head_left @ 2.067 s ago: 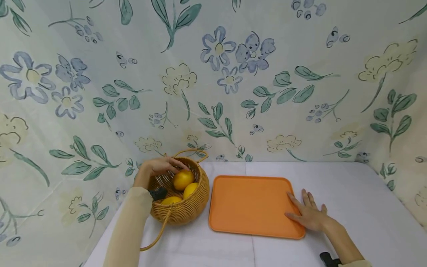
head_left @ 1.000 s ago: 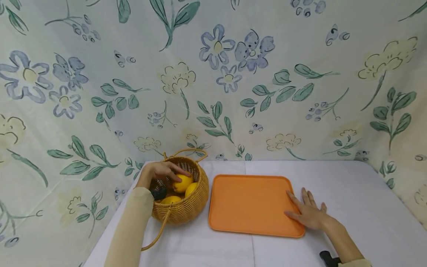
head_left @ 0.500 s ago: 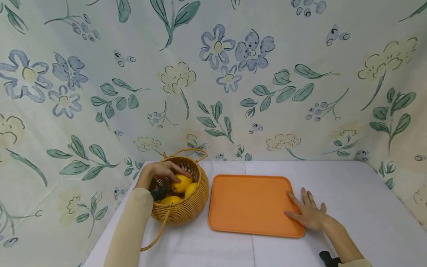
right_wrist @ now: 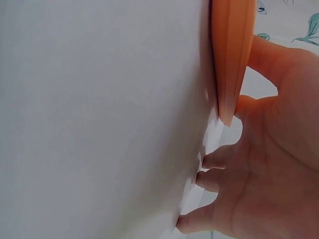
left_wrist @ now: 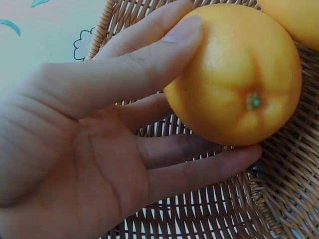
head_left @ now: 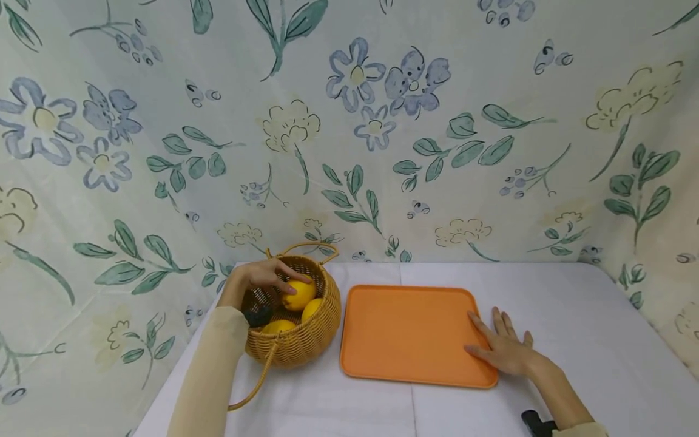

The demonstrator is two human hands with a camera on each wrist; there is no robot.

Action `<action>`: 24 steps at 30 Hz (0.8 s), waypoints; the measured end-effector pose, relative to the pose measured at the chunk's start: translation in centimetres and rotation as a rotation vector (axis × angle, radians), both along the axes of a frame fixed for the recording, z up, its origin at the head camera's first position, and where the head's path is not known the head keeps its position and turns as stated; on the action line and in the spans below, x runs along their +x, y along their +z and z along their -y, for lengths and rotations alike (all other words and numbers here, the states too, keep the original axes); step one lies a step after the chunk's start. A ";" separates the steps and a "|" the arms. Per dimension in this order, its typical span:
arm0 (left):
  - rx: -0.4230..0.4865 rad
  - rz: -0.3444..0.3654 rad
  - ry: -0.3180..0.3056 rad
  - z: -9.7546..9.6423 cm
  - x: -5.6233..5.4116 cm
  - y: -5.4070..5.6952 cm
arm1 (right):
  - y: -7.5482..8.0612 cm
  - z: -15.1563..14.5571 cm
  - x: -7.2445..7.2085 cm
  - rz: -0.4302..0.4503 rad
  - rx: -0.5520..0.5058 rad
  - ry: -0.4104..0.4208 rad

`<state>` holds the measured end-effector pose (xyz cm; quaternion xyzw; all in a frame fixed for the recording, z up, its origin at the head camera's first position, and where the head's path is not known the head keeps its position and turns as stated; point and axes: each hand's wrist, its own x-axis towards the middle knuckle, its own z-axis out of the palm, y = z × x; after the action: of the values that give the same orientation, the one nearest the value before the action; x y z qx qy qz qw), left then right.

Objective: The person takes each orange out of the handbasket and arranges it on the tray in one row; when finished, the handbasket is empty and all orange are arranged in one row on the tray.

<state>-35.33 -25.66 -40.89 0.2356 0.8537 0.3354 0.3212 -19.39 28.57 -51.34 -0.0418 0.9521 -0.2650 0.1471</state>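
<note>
Left arm wore a long, loose beige sleeve (head_left: pixel 210 370), ending short of the wrist. Small black device (head_left: pixel 256 316) sat strapped at left wrist, at 9 o'clock of frame centre. Right forearm bare; beige cuff (head_left: pixel 579 431) just showed at 5 o'clock, with another black device (head_left: pixel 537 422) beside it. Both hands bare.

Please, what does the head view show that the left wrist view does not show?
Only the head view shows the orange tray, the right hand lying flat on the tray's right edge, the white table, the flowered cloth and the whole basket with three yellow fruits. Only the left wrist view shows the held fruit's green stem end and the thumb and fingers curled round it. Both show the left hand holding the top fruit in the basket.
</note>
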 end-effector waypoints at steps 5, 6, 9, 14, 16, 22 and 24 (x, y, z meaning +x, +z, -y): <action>0.002 0.053 0.025 0.0 0.1 0.3 | 0.5 0.2 0.1 0.016 0.020 0.007; 0.004 0.058 0.030 0.0 0.1 0.4 | 0.3 0.1 0.1 0.016 0.017 0.007; 0.000 0.053 0.044 0.0 0.2 0.9 | 0.0 -0.1 0.0 0.011 -0.002 0.005; 0.019 0.049 0.036 0.2 0.6 1.9 | -0.6 -0.3 -0.1 0.007 0.005 -0.001; 0.042 0.059 0.031 0.2 0.8 2.4 | -0.3 -0.2 -0.1 0.013 0.003 -0.001; 0.133 0.039 -0.005 0.4 1.4 4.5 | 0.9 0.3 0.0 0.027 0.037 0.010; 0.163 0.009 -0.010 0.5 1.5 4.9 | 1.1 0.4 0.1 0.028 0.049 0.011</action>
<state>-33.87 -26.13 -35.94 0.2637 0.8210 0.4032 0.3064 -19.29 28.20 -50.19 -0.0395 0.9558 -0.2415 0.1630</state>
